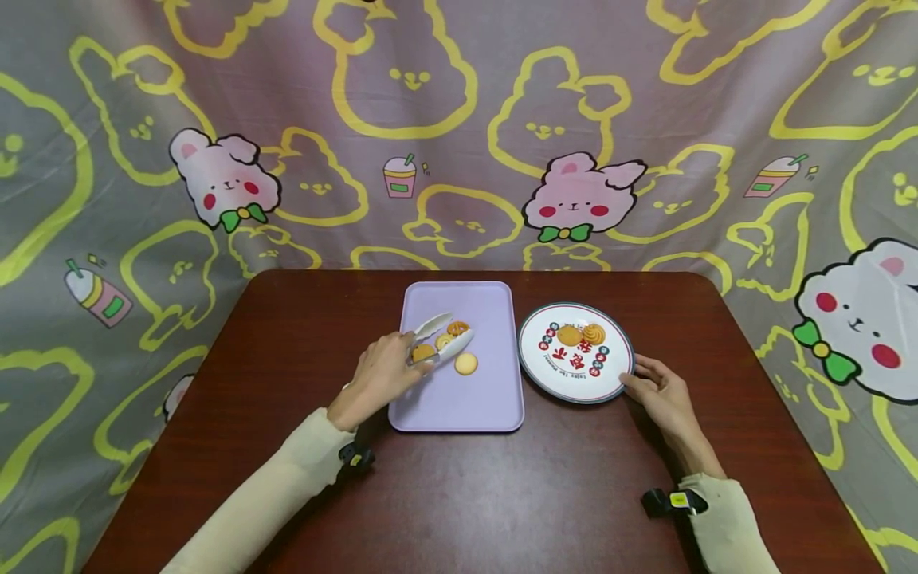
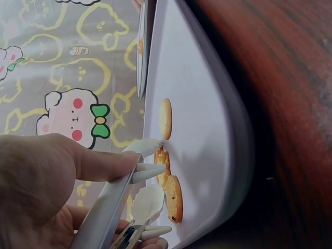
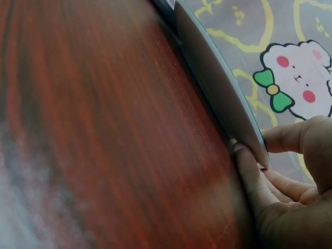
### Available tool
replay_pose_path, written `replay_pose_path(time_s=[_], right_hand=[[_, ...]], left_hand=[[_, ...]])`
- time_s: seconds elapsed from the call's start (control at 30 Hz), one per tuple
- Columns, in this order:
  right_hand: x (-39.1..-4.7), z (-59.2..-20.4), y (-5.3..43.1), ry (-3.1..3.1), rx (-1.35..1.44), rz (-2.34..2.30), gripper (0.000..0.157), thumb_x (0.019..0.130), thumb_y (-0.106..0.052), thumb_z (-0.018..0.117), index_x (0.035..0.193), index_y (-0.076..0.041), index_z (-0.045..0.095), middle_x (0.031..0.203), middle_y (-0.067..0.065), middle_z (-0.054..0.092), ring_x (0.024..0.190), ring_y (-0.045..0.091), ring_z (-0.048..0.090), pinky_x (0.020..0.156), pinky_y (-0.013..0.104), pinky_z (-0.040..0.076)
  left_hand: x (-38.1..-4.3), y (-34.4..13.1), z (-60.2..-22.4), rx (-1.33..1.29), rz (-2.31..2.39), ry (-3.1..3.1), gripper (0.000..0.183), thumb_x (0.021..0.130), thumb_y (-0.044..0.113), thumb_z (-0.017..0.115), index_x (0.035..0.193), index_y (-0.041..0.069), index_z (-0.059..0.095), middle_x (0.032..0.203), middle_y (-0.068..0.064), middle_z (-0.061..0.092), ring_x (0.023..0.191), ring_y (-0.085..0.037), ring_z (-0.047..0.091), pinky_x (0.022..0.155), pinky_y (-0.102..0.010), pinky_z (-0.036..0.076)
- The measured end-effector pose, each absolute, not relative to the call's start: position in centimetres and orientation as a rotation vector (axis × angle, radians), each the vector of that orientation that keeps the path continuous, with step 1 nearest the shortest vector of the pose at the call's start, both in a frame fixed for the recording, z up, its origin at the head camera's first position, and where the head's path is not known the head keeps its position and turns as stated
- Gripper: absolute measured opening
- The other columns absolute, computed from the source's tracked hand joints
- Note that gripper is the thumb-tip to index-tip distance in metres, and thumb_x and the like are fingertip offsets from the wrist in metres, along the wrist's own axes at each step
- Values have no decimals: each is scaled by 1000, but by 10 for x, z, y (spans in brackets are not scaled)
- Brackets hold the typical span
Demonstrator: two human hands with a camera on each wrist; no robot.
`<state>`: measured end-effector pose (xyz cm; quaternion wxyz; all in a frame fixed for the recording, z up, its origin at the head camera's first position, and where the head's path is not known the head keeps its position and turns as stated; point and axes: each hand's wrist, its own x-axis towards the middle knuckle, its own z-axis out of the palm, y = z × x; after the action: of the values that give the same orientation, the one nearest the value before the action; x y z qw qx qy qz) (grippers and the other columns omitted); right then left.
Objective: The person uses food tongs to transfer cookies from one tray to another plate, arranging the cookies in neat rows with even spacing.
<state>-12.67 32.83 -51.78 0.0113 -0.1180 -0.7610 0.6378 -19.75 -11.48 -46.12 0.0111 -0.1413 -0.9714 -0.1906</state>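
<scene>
The person's left hand (image 1: 380, 371) is curled around a pair of whitish tongs (image 1: 456, 344), thumb on one side and fingers on the other, holding them over the cookies on a pale purple tray (image 1: 459, 402). The two arms of the tongs stand spread apart, with cookies lying in the gap; whether the tips touch any of them I cannot tell. The right hand (image 1: 663, 395) pinches the near right part of the rim of a round plate (image 1: 555, 384) between thumb and fingers; the right wrist view shows the plate's shaded underside close above the tabletop. The cookies on the tray form a small cluster near its middle: a browned, pretzel-shaped cookie (image 1: 457, 327) at the far side, a pale textured cookie (image 1: 444, 341) beside it, a golden cookie with dark specks (image 1: 423, 352) to the left, and a smooth, light yellow round cookie (image 1: 466, 364) at the near right. The plate, just right of the tray, is white with a dark blue-green edge, a thin red ring, red characters and small lettering. On its far half sit a flat golden cookie (image 1: 570, 336) and, next to it, a swirled cookie (image 1: 594, 334). Tray and plate rest on a glossy reddish-brown table (image 1: 574, 494), before a rabbit-patterned curtain (image 1: 459, 223).
</scene>
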Motion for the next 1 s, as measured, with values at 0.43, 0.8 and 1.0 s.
replay_pose_path(time_s=[0.43, 0.8, 1.0], right_hand=[[-127, -517, 330, -2396, -388, 1976, 64, 101, -14, 69, 153, 9, 39, 110, -19, 62, 94, -14, 65, 82, 12, 57], [-127, -517, 328, -2408, -391, 1965, 63, 101, -14, 68, 153, 8, 40, 116, -11, 62, 95, -15, 64, 82, 12, 56], [-127, -517, 327, -2425, -404, 1941, 63, 101, -15, 68, 154, 6, 40, 126, 1, 61, 95, -15, 64, 83, 12, 56]], left_hand=[[-193, -111, -462, -458, -563, -3000, 47, 87, 35, 84, 116, 0, 72, 90, -12, 68, 70, -21, 56, 54, -35, 43], [-195, -111, -466, -482, -571, -2979, 42, 89, 35, 81, 111, 1, 72, 88, -10, 67, 70, -21, 58, 56, -37, 45], [-198, -110, -465, -510, -590, -2963, 38, 89, 34, 81, 108, 2, 71, 82, -7, 60, 68, -20, 53, 52, -33, 37]])
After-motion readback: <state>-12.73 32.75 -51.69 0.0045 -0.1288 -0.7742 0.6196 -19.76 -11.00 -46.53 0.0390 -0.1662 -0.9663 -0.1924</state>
